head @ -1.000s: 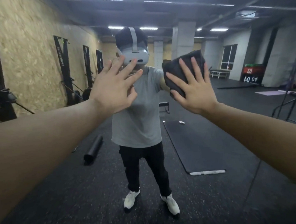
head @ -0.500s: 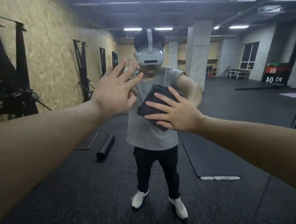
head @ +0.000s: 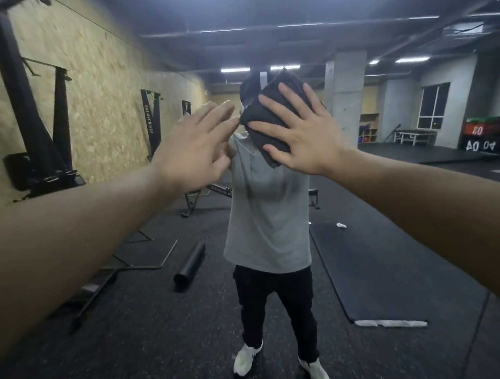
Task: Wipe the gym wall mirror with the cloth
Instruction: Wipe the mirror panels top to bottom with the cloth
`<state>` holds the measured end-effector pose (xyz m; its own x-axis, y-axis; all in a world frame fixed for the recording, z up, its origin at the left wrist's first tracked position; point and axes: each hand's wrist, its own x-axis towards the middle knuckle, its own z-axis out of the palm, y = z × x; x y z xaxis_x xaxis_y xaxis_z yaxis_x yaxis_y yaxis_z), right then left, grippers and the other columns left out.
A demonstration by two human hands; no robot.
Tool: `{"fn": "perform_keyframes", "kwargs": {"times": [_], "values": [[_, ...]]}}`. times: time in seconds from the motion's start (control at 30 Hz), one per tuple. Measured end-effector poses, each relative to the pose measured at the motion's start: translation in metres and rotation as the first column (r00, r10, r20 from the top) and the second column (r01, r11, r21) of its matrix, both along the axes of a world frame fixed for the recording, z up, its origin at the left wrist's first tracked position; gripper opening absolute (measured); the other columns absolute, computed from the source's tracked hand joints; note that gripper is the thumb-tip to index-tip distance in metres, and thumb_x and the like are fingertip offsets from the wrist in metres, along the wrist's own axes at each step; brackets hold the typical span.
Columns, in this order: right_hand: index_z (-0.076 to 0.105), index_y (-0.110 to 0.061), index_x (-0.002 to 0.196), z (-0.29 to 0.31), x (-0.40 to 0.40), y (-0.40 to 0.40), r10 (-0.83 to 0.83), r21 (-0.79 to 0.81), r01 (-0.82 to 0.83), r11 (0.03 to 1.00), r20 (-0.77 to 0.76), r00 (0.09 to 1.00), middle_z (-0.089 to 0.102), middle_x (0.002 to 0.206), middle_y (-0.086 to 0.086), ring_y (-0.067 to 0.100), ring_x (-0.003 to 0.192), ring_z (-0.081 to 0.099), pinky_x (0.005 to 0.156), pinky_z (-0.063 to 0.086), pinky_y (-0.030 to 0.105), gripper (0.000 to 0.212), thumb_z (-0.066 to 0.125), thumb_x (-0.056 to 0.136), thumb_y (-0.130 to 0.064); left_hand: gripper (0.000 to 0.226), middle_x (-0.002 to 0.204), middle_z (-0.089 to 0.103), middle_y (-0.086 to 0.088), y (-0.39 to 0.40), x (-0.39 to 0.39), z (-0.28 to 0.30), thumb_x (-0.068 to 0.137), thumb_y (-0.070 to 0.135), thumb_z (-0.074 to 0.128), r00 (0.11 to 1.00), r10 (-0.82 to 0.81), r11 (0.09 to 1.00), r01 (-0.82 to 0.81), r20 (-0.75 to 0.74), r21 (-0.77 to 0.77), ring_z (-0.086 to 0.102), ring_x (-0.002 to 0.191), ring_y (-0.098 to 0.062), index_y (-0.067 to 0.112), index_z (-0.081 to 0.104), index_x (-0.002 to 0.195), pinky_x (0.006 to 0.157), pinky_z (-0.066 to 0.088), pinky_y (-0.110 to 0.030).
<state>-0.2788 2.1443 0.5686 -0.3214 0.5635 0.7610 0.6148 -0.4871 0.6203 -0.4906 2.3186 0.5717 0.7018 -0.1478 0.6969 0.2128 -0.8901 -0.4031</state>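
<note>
The wall mirror (head: 393, 253) fills the whole view and reflects me and the gym behind me. A folded dark grey cloth (head: 263, 116) lies flat against the glass at about head height in the reflection. My right hand (head: 300, 130) presses it to the mirror with spread, straight fingers. Just left of the cloth, my left hand (head: 195, 147) rests flat on the glass, fingers straight and a little blurred, holding nothing. Both arms reach forward from the lower corners.
The mirror reflects a chipboard wall with black machines (head: 43, 137) at left, a foam roller (head: 190, 261) and a dark mat (head: 394, 268) on the rubber floor, a concrete pillar (head: 344, 95) and a window (head: 434, 107) at right.
My right hand has slid the cloth up the glass from chest height to head height in the reflection. The left hand stays flat beside it, and the view has shifted left.
</note>
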Motion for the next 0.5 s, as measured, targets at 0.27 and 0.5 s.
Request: {"fn": "perform_keyframes", "kwargs": {"times": [0.27,0.5], "values": [[0.045,-0.036,0.155,0.023,-0.008,0.022,0.045,0.255,-0.017,0.967,-0.106,0.993,0.041,0.162,0.006,0.039,0.152,0.029,0.123,0.018,0.063,0.060,0.045,0.098,-0.055,0.068,0.168,0.024,-0.007,-0.015,0.028,0.041,0.097,0.041,0.037,0.991,0.062,0.998,-0.058,0.117,-0.039,0.025,0.152,-0.030,0.016,0.028,0.160,0.119,0.031,-0.055],[0.052,-0.029,0.151,0.019,-0.008,0.027,0.088,0.219,-0.074,0.973,-0.053,0.995,0.039,0.163,0.011,0.045,0.152,0.027,0.120,0.018,0.070,0.056,0.050,0.097,-0.046,0.070,0.165,0.031,-0.014,-0.014,0.037,0.046,0.095,0.038,0.025,0.990,0.092,0.996,-0.089,0.109,-0.029,0.034,0.148,-0.037,0.016,0.028,0.161,0.118,0.033,-0.053]]}}
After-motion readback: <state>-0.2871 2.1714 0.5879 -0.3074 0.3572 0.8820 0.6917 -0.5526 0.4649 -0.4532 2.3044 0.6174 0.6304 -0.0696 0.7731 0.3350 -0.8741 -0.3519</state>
